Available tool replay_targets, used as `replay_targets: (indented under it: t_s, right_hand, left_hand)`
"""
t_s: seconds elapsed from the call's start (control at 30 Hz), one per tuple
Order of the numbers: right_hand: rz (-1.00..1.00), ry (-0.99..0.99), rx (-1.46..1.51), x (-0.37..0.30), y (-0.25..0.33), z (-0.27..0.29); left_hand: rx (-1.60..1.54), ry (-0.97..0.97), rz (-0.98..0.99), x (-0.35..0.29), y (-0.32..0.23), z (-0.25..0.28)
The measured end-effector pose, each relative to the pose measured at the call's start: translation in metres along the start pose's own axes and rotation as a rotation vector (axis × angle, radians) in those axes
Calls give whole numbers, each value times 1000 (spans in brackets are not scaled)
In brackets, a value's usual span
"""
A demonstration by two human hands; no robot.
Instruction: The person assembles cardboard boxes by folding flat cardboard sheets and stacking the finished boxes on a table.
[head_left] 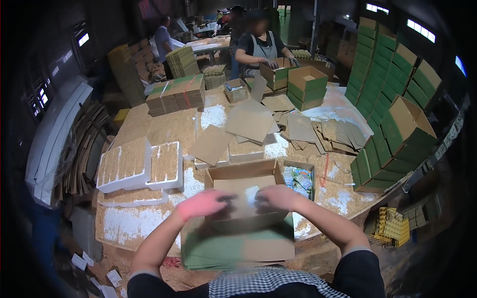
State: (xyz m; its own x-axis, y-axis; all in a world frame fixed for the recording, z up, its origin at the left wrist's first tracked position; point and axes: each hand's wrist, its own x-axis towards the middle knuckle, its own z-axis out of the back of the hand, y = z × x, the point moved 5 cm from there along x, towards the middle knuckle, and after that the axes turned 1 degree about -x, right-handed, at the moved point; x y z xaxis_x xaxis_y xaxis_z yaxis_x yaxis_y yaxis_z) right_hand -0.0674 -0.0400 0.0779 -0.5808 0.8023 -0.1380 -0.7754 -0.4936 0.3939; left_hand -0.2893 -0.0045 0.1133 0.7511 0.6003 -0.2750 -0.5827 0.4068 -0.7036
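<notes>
Left hand (201,203): blurred; fingers curled over the near left part of the open cardboard box (246,191); whether it grips the box or only rests on it cannot be told.
Right hand (278,196): blurred; fingers bent at the near right part of the same box, close to a small pale item (252,192) inside; grip cannot be told.
Open cardboard box: brown, flaps up, directly before the person, on the sawdust-strewn tabletop (164,129).
Flat green cartons (233,248): stacked just nearer the person than the box, partly under it.
Small tray of packets (299,180): just right of the box.
White foam trays (141,166): left of the box, filled with sawdust.
Loose cardboard sheets (248,121): beyond the box, scattered.
Green-and-brown boxes (392,99): stacked high, right of the box and beyond it.
Other person (261,44): far beyond the box, across the tabletop, hands on another open carton (278,69).
</notes>
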Motion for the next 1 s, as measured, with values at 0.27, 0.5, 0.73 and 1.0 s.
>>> replay_targets:
  t_s: [0.27, 0.5, 0.73, 1.0]
  right_hand:
    - [-586, -462, 713, -18, -91, -113]
    - [-436, -581, 1001, -6, -58, -63]
    - [-300, -1090, 828, -259, -122, 184]
    - [-254, -2006, 956, -669, -406, 206]
  left_hand:
    - [-555, -464, 205, 23, 151, -117]
    - [-1962, -246, 99, 22, 138, -123]
    - [-1932, 243, -174, 152, -143, -83]
    - [-1788, 871, -307, 369, -506, -104]
